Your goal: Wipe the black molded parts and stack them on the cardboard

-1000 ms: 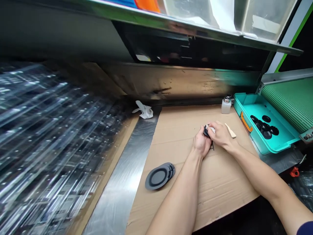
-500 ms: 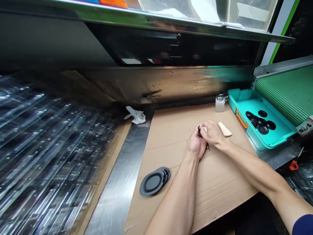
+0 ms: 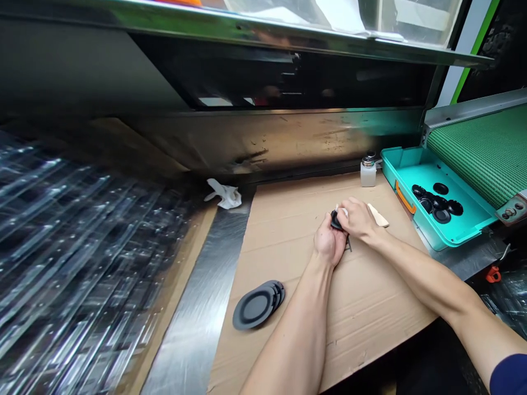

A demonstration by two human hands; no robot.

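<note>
My left hand (image 3: 329,241), palm up, has its fingers closed around a small black round part (image 3: 335,220). Over it, my right hand (image 3: 357,218) is closed with a bit of white cloth (image 3: 345,212) pressed to the part; most of the cloth is hidden by the fingers. A thin dark piece (image 3: 348,244) lies on the cardboard beside my left hand, partly covered. To the left of my left forearm, several dark grey oval discs (image 3: 254,308) overlap in a fanned stack. Just behind my right hand lies a flat cream-coloured piece (image 3: 379,216).
A teal tray (image 3: 457,236) with several black round parts stands at the right, near a green conveyor belt (image 3: 486,145). By its corner is a pump bottle (image 3: 368,174). A white glove or cloth (image 3: 224,194) and clear plastic trays (image 3: 82,263) lie left of the cardboard (image 3: 284,225).
My hands have shifted slightly, and more of the black part's face shows between them. The view has moved a little. Everything on the cardboard stays in place.
</note>
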